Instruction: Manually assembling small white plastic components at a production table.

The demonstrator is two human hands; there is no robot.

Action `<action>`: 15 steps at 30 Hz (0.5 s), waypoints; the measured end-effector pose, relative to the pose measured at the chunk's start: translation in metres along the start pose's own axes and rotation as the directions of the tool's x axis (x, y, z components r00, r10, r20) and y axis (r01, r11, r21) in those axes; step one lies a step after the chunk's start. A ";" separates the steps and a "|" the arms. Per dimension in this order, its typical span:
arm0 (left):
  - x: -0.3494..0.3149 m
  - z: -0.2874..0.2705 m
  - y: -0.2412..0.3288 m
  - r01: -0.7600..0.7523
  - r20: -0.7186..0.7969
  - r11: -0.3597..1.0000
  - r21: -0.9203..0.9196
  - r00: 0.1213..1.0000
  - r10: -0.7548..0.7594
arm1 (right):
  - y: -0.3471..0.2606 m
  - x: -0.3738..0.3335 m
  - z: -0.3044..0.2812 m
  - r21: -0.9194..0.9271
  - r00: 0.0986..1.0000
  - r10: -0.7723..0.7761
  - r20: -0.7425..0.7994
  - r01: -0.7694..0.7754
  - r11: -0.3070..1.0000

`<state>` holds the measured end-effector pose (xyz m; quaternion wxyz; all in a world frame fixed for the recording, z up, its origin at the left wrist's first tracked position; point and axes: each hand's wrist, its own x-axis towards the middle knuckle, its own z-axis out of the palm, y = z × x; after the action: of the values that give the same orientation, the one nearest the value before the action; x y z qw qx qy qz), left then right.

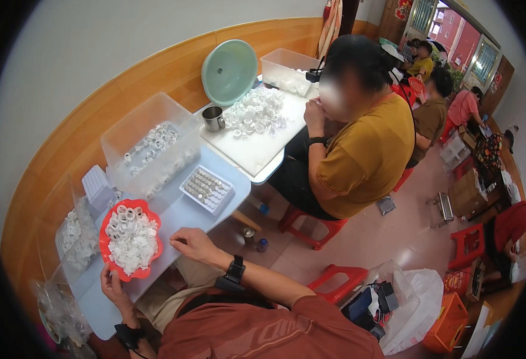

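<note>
A red scalloped tray (103, 238) rests on the near part of the light blue table. White ring-shaped parts (132, 213) lie at its far end, and small white pieces (132, 250) are heaped in the rest of it. My left hand (114, 289) grips the tray's near left rim, its thumb against the edge. Off the tray's right side, by the table's edge, my right hand (194, 244) is closed with thumb and fingertips together. Whatever may be between those fingertips is too small to make out. A white tray (214, 210) beyond it holds rows of small round metallic pieces.
A clear bin (149, 113) of white parts stands behind the trays. Stacked white trays (97, 186) and a clear container (74, 263) are at the left. A co-worker (364, 155) sits right, near a metal cup (214, 119) and green basin (230, 73). A red stool (337, 281) stands behind me.
</note>
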<state>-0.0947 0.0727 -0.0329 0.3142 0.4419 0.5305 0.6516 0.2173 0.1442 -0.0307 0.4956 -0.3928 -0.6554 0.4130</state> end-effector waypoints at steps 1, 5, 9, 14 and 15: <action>0.000 0.000 -0.001 -0.008 -0.001 1.000 0.001 1.000 0.008 | -0.001 0.000 0.000 0.001 1.000 0.002 -0.001 -0.002 1.000; 0.001 -0.001 -0.001 0.019 -0.017 1.000 0.023 1.000 -0.019 | -0.005 0.000 -0.005 -0.033 1.000 -0.013 0.014 0.014 0.999; 0.001 -0.002 -0.003 0.011 -0.025 1.000 0.022 1.000 -0.010 | -0.006 -0.001 -0.005 -0.033 1.000 -0.026 0.018 0.027 0.999; 0.001 0.000 -0.003 -0.012 -0.024 1.000 0.027 1.000 0.013 | 0.002 -0.001 -0.001 -0.017 0.999 -0.033 -0.004 0.033 0.999; 0.002 -0.002 -0.004 -0.016 -0.013 0.999 0.034 1.000 0.016 | 0.003 -0.001 -0.001 -0.030 0.999 -0.049 -0.010 0.049 0.998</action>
<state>-0.0971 0.0745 -0.0361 0.2979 0.4470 0.5401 0.6479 0.2189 0.1447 -0.0332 0.5032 -0.3862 -0.6683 0.3886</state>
